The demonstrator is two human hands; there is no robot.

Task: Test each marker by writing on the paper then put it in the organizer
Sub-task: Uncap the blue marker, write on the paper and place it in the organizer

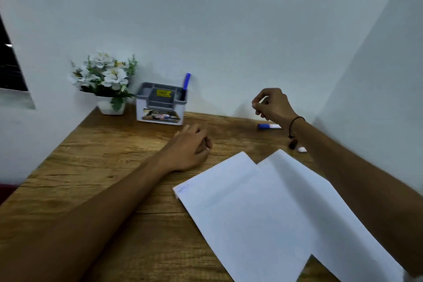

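Observation:
A grey and white organizer (160,107) stands at the back of the wooden desk against the wall. One blue marker (186,86) stands upright in its right compartment. A second blue-capped marker (269,126) lies flat on the desk at the back right. My right hand (272,104) hovers just above and left of that marker, fingers curled loosely with nothing in them. My left hand (192,146) rests on the desk in front of the organizer, fingers curled under and holding nothing. White paper sheets (263,208) lie at the front right, with a faint blue scribble near the left corner.
A white pot of artificial flowers (107,80) stands left of the organizer. A small white object (302,149) lies beside my right wrist, part hidden. A dark cord bracelet hangs on that wrist. White walls close in the desk (91,167) at the back and right.

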